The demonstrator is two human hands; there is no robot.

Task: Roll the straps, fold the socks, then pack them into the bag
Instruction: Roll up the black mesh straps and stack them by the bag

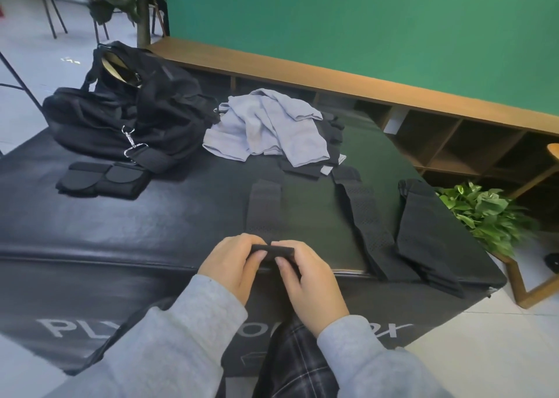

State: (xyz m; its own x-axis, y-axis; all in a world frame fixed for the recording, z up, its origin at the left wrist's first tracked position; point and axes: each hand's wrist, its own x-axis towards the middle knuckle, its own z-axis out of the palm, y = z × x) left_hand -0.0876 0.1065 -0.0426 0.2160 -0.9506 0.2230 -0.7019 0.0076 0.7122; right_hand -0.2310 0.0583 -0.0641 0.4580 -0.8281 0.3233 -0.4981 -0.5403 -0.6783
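A black strap (pixel 265 210) lies lengthwise on the black padded box (pixel 121 225), its near end curled into a small roll. My left hand (pixel 234 264) and my right hand (pixel 308 279) both pinch that rolled end at the box's front edge. A second black mesh strap (pixel 367 216) lies flat to the right, and a wider black piece (pixel 423 231) hangs over the right edge. The open black bag (pixel 127 116) sits at the far left. Black folded pieces (pixel 102 179) lie in front of it.
A crumpled grey cloth (pixel 266 125) lies mid-back on the box over more black items. A wooden shelf unit (pixel 438 131) and green wall stand behind. A potted plant (pixel 484 213) on a wooden stand sits right of the box.
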